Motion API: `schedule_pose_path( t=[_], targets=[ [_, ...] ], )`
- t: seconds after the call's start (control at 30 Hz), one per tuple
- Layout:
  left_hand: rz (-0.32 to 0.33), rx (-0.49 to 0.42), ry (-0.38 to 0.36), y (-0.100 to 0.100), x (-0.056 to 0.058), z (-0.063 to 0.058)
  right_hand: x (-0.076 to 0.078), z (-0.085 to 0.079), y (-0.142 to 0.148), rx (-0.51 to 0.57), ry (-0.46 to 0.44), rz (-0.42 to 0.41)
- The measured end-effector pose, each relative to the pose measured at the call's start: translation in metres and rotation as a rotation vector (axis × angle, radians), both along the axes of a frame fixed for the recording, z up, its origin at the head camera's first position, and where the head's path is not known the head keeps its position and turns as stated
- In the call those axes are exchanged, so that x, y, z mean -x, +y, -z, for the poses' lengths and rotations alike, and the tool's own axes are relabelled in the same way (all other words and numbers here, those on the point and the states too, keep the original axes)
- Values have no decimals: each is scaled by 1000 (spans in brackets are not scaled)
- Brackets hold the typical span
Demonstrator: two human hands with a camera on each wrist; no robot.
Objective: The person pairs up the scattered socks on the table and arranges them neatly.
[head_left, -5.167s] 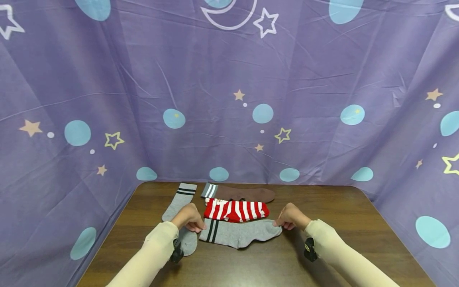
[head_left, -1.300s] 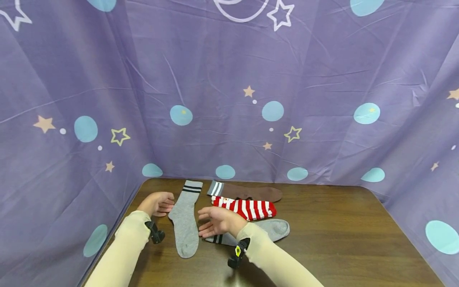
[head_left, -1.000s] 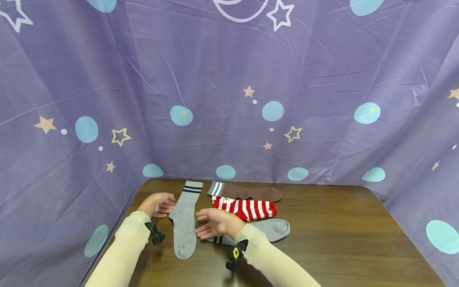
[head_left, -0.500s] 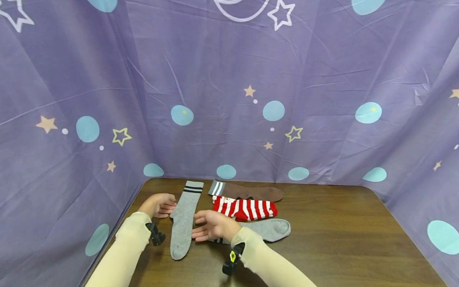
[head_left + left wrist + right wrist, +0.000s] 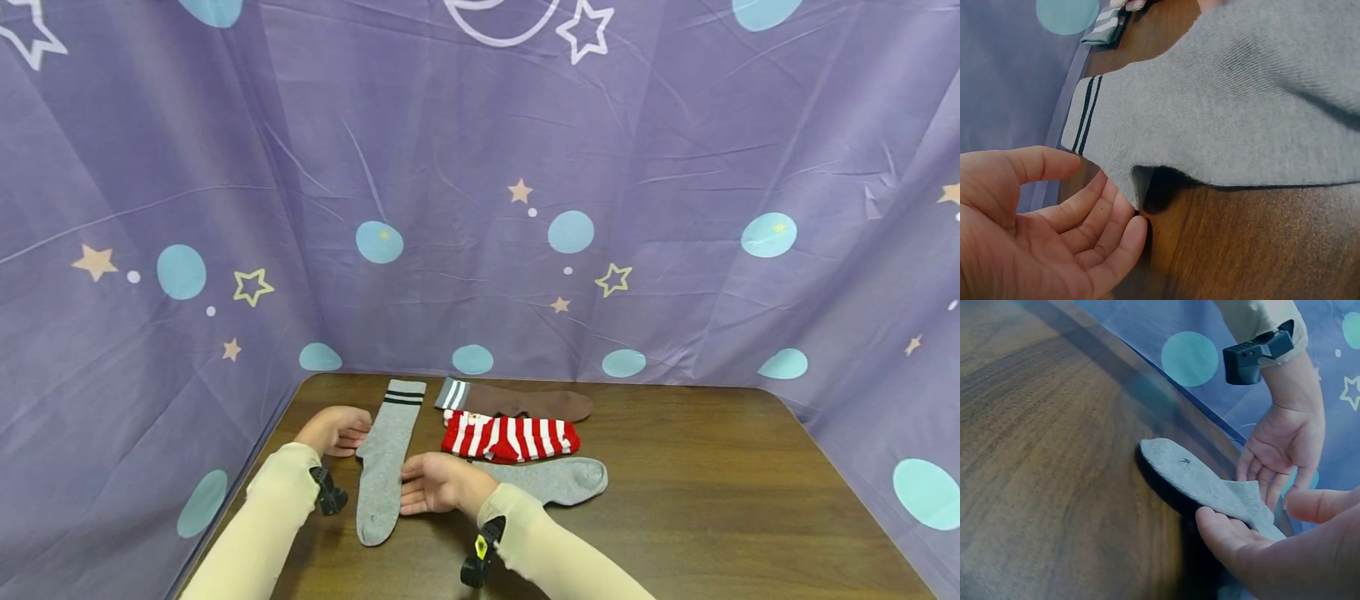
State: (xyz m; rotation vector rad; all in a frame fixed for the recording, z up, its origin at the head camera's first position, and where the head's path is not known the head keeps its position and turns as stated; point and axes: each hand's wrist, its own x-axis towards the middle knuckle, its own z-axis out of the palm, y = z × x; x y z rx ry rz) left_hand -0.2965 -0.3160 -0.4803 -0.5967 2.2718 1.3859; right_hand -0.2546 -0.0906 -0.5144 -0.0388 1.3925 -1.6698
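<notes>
A grey sock (image 5: 386, 462) with two black bands at its cuff lies lengthwise on the left of the table, toe toward me. My left hand (image 5: 341, 429) is at its left edge by the heel; in the left wrist view the relaxed fingers (image 5: 1094, 222) reach the heel's corner. On the opposite side, my right hand (image 5: 438, 483), palm turned toward the sock, touches the edge of the foot with extended fingers (image 5: 1225, 531). Partly hidden behind the right hand and wrist is a second grey sock (image 5: 558, 479), lying crosswise.
Above the second grey sock lie a red-and-white striped sock (image 5: 517, 437) and, farther back, a brown sock (image 5: 525, 402) with a grey-blue, white-banded cuff. Wooden table top (image 5: 712, 483) extends to the right. A purple patterned curtain (image 5: 465, 208) hangs around the back and sides.
Earlier both hands were at the ends of the crosswise grey sock; now they flank the left one. Over the last second the right hand moved left and nearer me, and that sock's toe swung left.
</notes>
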Motion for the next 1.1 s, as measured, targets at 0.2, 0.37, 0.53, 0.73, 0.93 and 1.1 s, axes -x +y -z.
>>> schedule_pose_path(
  t=[0.2,0.37,0.53,0.73,0.93,1.1],
  targets=[
    [8,4,-3,4,1,0,-5,6,-4,-2,-26,7],
    [32,6,-19,7,3,0,-8,9,-5,-9,-20,32],
    [12,14,-18,10,2,3,-9,11,-3,-9,13,41],
    [47,11,-19,11,2,4,-11,12,-1,0,54,21],
    [94,-36,-17,9,3,6,-13,12,-2,-14,27,43],
    [106,-59,-4,8,5,7,-14,13,-3,-13,13,40]
  ],
)
